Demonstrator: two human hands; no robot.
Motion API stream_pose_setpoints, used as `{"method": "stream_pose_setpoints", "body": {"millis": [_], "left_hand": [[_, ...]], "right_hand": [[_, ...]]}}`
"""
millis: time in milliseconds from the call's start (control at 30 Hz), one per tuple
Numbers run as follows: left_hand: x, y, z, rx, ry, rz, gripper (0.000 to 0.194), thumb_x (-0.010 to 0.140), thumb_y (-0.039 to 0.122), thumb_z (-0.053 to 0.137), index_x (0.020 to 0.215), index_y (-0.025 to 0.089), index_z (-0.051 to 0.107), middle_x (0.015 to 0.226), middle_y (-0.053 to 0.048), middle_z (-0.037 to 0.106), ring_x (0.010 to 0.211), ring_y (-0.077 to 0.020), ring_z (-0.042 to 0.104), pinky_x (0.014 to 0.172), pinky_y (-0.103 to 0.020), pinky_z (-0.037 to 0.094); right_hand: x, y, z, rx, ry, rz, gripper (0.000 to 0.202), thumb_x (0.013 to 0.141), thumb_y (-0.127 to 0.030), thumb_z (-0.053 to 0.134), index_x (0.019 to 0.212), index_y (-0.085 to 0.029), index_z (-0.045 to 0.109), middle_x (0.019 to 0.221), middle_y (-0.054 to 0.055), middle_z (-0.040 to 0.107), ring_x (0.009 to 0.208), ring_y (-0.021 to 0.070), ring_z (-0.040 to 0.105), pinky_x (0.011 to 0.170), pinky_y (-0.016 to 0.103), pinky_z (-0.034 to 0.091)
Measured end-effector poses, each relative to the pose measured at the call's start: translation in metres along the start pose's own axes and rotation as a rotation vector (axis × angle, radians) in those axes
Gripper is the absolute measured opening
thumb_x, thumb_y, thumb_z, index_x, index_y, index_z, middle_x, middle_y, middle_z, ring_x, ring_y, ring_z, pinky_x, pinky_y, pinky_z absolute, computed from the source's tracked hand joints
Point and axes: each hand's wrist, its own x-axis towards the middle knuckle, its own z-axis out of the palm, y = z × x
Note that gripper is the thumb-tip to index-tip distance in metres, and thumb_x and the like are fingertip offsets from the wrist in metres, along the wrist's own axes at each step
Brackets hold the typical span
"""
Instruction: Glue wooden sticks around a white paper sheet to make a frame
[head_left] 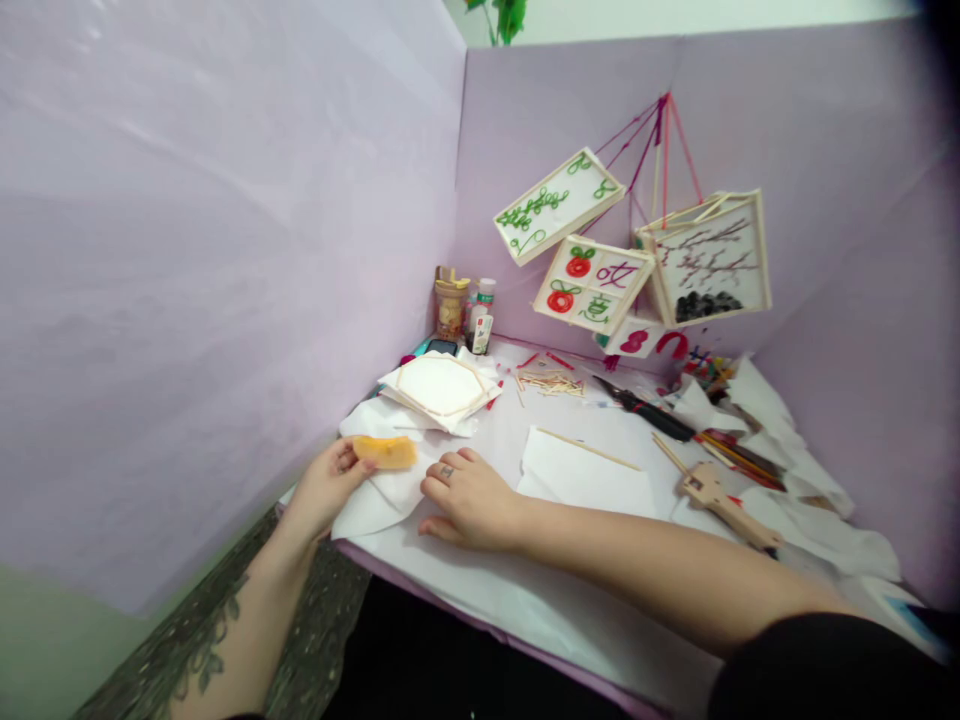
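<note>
Orange piece [391, 453], 1 item. Handling: likely light, probably soft and bendable, perhaps easily torn; best pinched flat at 1 short end, between thumb and fingers. Appearance: oblong, yellow-orange, faintly mottled, uneven edges. Location: above white paper [375, 512] at the left side of the surface [510, 600], its left end pinched in the left grip [326, 482]. Right grip [474, 503]: palm down, fingers loosely bent; cannot tell whether anything lies beneath.
</note>
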Motion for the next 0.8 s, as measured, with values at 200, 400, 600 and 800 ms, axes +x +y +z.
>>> {"method": "stream_pose_setpoints", "body": {"millis": [200,400,600,800], "left_hand": [[0.009,-0.003,-0.012,0.407,0.105,0.109,0.056,0.056,0.028,0.078,0.107,0.015,0.062,0.108,-0.013,0.069,0.103,-0.0311,0.063,0.089,-0.040,0.048],[-0.016,0.020,-0.012,0.664,0.240,0.234,0.078,0.048,0.025,0.084,0.121,0.024,0.058,0.115,-0.010,0.065,0.102,-0.0354,0.061,0.095,-0.046,0.043],[-0.082,0.061,0.083,0.398,-0.070,0.583,0.039,0.047,0.020,0.087,0.083,0.028,0.072,0.127,-0.004,0.060,0.136,-0.0373,0.030,0.109,-0.046,0.031],[-0.117,0.087,0.201,0.184,-0.771,0.581,0.033,0.063,0.019,0.078,0.096,0.026,0.073,0.114,-0.008,0.067,0.123,-0.0342,0.049,0.108,-0.048,0.033]], "right_hand": [[-0.027,0.002,-0.005,0.042,-0.005,0.005,0.036,0.086,-0.050,0.054,0.094,-0.016,0.059,0.101,0.011,0.063,0.092,0.0240,0.051,0.082,0.038,0.035],[-0.052,0.019,-0.015,-0.012,0.005,-0.011,0.035,0.090,-0.049,0.048,0.092,-0.016,0.060,0.100,0.012,0.063,0.091,0.0231,0.051,0.080,0.037,0.036],[-0.045,0.070,-0.042,-0.201,-0.131,-0.241,0.031,0.098,-0.036,0.034,0.098,-0.019,0.059,0.110,0.010,0.061,0.104,0.0205,0.048,0.090,0.035,0.034],[-0.028,0.094,-0.068,-0.259,-0.093,-0.093,0.026,0.097,-0.036,0.035,0.105,-0.027,0.058,0.120,-0.002,0.056,0.118,0.0142,0.042,0.100,0.030,0.034]]}}
